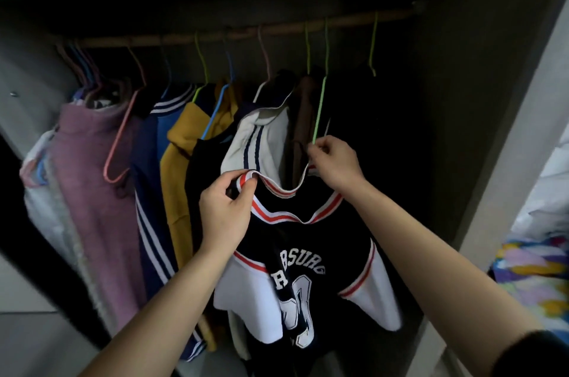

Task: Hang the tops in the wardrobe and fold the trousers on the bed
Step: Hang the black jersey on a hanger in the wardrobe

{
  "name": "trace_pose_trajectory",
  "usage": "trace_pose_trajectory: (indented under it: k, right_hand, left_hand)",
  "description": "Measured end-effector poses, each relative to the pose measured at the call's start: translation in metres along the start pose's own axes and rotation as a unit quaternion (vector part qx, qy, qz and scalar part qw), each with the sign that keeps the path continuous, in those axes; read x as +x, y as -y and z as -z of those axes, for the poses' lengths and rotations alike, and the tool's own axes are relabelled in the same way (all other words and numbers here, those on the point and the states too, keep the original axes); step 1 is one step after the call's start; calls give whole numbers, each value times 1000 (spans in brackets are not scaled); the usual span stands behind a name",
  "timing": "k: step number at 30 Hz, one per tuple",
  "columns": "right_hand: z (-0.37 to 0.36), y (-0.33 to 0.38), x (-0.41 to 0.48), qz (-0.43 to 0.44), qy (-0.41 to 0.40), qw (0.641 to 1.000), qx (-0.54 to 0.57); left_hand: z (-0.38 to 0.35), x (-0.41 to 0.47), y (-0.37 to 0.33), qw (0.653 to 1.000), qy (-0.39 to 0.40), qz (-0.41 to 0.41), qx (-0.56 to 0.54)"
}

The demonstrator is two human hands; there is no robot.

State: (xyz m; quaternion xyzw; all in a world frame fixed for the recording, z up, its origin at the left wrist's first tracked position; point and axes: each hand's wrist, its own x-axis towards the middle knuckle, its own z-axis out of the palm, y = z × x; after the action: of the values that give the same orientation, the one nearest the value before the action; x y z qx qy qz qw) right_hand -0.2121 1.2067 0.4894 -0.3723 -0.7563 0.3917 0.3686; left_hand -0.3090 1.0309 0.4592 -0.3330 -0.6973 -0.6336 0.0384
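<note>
Right in front of the open wardrobe [505,118], we're holding the black jersey [295,241] up by its striped collar [277,192], and it's hanging between our arms, below the rail [246,33]. Our left hand [224,210] is pinching the collar's left edge between thumb and curled fingers. Our right hand [335,164] is pinching the right edge, fingertips bunched, right at the lower tip of a green hanger [318,108]. Whether it's gripping the wire too, we can't tell. We're judging this one light, soft and floppy: it's drooping freely, sleeves dangling. The ribbed collar is looking like the firmest place to hold while a hanger goes in. Just behind, a white top [261,142] is hanging, with a yellow top [178,142] and a pink garment [92,161] further left, and patterned bedding [529,265] is showing at far right.
</note>
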Motion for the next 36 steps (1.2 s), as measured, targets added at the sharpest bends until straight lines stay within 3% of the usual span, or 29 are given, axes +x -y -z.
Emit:
trace_pose_trajectory:
  k: [6, 11, 15, 22, 26, 32, 36]
  right_hand:
    - [3, 27, -1, -22, -128, 991, -40]
    - [-10, 37, -25, 45, -189, 981, -25]
    - [-23, 35, -64, 30, -222, 974, 13]
    - [-51, -21, -191, -16, -297, 954, 19]
    - [-45, -43, -237, 11, -340, 939, -43]
    - [-23, -75, -304, 35, -301, 949, -89]
    - [4, -100, -326, -38, -242, 967, -74]
  left_hand:
    - [5, 25, 18, 997, 72, -28, -30]
    - [22, 36, 27, 977, 209, -43, -30]
    - [34, 38, 36, 966, 244, -44, -68]
    - [26, 10, 55, 936, 322, 45, -131]
    - [2, -16, 53, 875, 374, 196, -238]
    - [-17, -53, 41, 805, 422, 298, -290]
    - [-15, -79, 27, 821, 427, 262, -274]
